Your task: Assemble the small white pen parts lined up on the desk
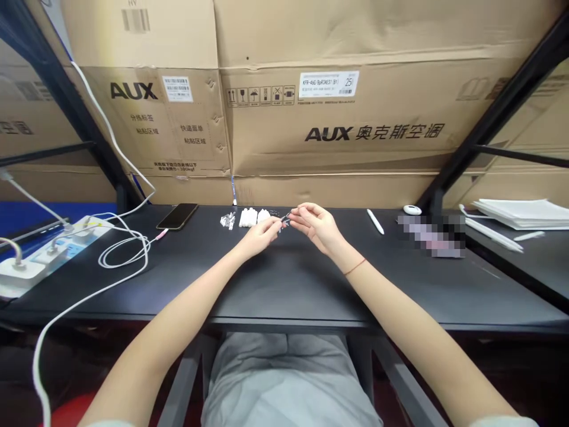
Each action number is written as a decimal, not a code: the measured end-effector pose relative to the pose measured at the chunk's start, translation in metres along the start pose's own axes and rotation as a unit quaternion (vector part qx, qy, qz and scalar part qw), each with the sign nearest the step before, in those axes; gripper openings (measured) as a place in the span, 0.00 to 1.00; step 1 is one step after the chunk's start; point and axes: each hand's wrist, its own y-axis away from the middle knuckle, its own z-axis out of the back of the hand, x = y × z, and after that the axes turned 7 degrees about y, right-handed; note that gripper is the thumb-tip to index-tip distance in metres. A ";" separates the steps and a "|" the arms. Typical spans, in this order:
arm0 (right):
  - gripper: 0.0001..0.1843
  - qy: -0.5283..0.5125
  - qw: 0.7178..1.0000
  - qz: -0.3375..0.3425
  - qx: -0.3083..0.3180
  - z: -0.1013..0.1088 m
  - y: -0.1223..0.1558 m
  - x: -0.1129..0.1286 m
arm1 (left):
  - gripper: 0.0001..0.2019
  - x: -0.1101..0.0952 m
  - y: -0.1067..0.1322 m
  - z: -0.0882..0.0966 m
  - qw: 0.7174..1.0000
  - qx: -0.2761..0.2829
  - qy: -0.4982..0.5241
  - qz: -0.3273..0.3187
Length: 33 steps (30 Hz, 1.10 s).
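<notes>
Over the middle of the black desk (288, 279), my left hand (263, 235) and my right hand (316, 224) meet almost fingertip to fingertip. The left fingers pinch a small dark thin piece (285, 217), too small to name exactly. My right thumb and forefinger close at the other end of it. Just behind the left hand lie white stubby pieces in two groups, one white bundle (248, 217) and a second white bundle (263, 214). Left of them is a pile of small shiny clip-like parts (228, 220). Several tiny dark bits (274, 213) lie behind the fingers, partly hidden.
A phone (178, 216) with a white cable lies at the left, near a power strip (44, 255). To the right are a white pen (376, 222), a small white oval object (412, 210), a blurred packet (431, 236) and stacked paper (524, 212). Cardboard boxes (338, 35) stand behind.
</notes>
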 end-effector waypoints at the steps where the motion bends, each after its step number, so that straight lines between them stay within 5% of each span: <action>1: 0.21 0.000 1.000 -0.002 -0.001 0.001 0.000 -0.001 | 0.15 0.001 0.000 0.000 1.000 -0.002 -0.013 -0.003; 14: 0.19 0.039 0.999 0.005 -0.014 -0.011 0.008 0.006 | 0.14 -0.003 0.003 0.001 0.994 0.000 -0.101 -0.032; 23: 0.20 0.132 0.990 0.053 0.015 -0.008 -0.008 -0.001 | 0.11 0.005 -0.003 -0.001 0.996 -0.026 0.085 -0.009; 28: 0.22 0.285 0.952 0.079 0.084 -0.001 -0.038 -0.008 | 0.11 -0.001 -0.010 0.016 0.982 -0.114 0.149 -0.034; 33: 0.35 0.396 0.900 0.064 0.172 -0.014 -0.072 -0.019 | 0.11 0.000 -0.012 0.029 0.973 -0.158 0.167 -0.038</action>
